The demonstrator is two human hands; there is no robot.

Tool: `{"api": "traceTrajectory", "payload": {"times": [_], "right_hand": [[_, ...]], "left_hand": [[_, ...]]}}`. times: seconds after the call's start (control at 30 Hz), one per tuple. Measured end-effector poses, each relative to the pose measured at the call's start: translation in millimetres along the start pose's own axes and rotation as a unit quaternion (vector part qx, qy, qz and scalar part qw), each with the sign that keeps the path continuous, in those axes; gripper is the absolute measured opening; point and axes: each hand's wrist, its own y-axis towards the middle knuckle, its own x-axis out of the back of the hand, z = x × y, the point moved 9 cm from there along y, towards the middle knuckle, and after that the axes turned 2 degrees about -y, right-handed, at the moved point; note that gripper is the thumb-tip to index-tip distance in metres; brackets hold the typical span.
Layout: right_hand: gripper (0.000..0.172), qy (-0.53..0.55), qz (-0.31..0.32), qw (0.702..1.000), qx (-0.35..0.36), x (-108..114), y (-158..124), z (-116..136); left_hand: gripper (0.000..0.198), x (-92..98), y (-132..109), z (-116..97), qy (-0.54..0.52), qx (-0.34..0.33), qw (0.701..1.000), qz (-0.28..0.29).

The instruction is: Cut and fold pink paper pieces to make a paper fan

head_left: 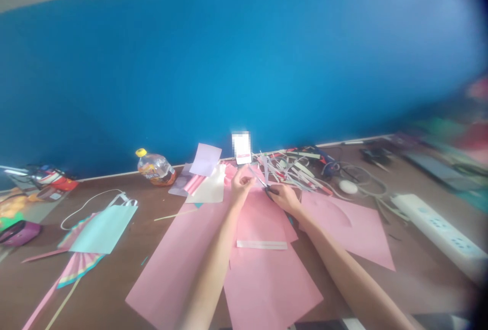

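Observation:
My right hand [285, 198] is closed around the dark handles of a pair of scissors [263, 182], whose blades point up and left. Just to the left, my left hand [241, 183] is closed in a pinch close to the blade tips. What its fingers hold is too small to tell. Below both hands, pink paper sheets [263, 218] lie overlapped on the table. A white strip [262, 245] runs across one of them. Another pink sheet [348, 226] lies to the right, partly under my right forearm.
Paper strips [293, 167] are heaped at the back. A bottle with a yellow cap [155, 167] lies tilted left of a lilac sheet [206, 159]. A mint paper bag [104, 229] and pink pleated paper [82, 268] are at left, a power strip [438, 231] at right. A blue wall [244, 65] stands behind.

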Motion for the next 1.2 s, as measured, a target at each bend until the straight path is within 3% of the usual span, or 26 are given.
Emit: {"api": "traceTrajectory", "payload": {"times": [0.73,0.87,1.07,1.2], "right_hand": [[0.04,0.011,-0.013,1.0,-0.011,0,0,-2],[0.04,0.007,-0.016,1.0,-0.012,1,0,-2],[0.036,0.0,-0.017,1.0,0.002,-1,0,-2],[0.035,-0.008,-0.018,1.0,0.012,-2,0,-2]], "left_hand": [[0.065,-8.8,-3,-4,0.0,-0.03,1.0,0.004],[0.054,-0.5,1,1,-0.03,-0.032,0.999,-0.008],[0.034,12.4,13,25,-0.047,0.015,0.998,-0.031],[0.03,11.3,14,25,-0.041,0.007,0.999,-0.034]]}}
